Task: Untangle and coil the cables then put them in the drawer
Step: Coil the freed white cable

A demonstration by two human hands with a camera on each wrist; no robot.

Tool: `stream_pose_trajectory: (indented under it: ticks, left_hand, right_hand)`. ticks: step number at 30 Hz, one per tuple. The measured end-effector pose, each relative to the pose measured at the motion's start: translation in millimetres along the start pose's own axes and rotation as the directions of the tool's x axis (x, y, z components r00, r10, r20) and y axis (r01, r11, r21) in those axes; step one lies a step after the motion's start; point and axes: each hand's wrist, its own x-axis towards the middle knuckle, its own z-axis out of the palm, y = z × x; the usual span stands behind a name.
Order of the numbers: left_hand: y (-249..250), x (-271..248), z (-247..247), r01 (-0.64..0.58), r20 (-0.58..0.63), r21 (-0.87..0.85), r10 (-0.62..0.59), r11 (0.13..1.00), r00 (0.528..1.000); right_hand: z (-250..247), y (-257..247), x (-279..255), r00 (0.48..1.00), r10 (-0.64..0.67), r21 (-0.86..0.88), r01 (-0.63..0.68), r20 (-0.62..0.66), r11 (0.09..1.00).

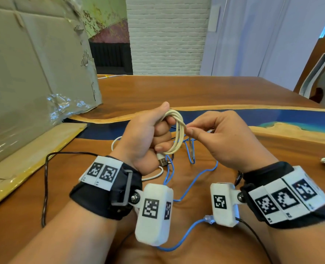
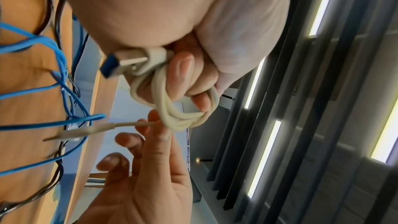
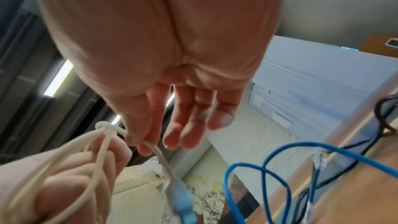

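While the left hand [image 1: 146, 138] keeps its fingers curled round the cream cable [image 1: 177, 130] to stop the loops springing apart, the coil stands upright above the counter [image 1: 215, 92], clear of the mess below. The USB plug [image 2: 120, 64] pokes out under the fist, near the heel of the palm, so that end is already trapped. The right hand [image 1: 224, 138] pinches the loose tail [image 2: 137, 123] between thumb and forefinger, its other fingers spread and relaxed; the small plug [image 2: 79, 132] hangs free beyond the pinch. That tail seems to be wrapped across the middle of the loops (a tie-off, I judge, so the coil holds its shape). The blue cable [image 1: 192, 185], a black cable [image 1: 45, 187] and a white cable [image 1: 152, 175] lie tangled on the counter beneath the hands, not yet sorted. A cardboard box [image 1: 34, 73] stands to the left. No drawer shows in any view.
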Motion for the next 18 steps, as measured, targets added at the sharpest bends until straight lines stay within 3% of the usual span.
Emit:
stream_pose_trajectory:
  ticks: [4,9,14,18]
  left_hand:
    - [-6,2,2,-0.014,-0.003,-0.102,0.014,0.995,1.0]
    - [-8,5,1,-0.064,-0.036,-0.106,0.061,0.992,0.997]
    - [-13,7,5,-0.25,-0.106,0.143,0.266,0.958,0.958]
    - [-15,6,6,-0.256,-0.083,0.23,0.281,0.939,0.956]
  right_hand:
    - [14,-5,-2,0.997,0.069,0.245,-0.06,-0.03,0.968]
    - [37,-16,-8,0.985,0.149,0.623,-0.167,0.082,0.764]
    - [35,-19,-11,0.969,0.16,0.753,-0.246,0.186,0.61]
    - [43,-16,-9,0.989,0.143,0.73,-0.129,0.043,0.671]
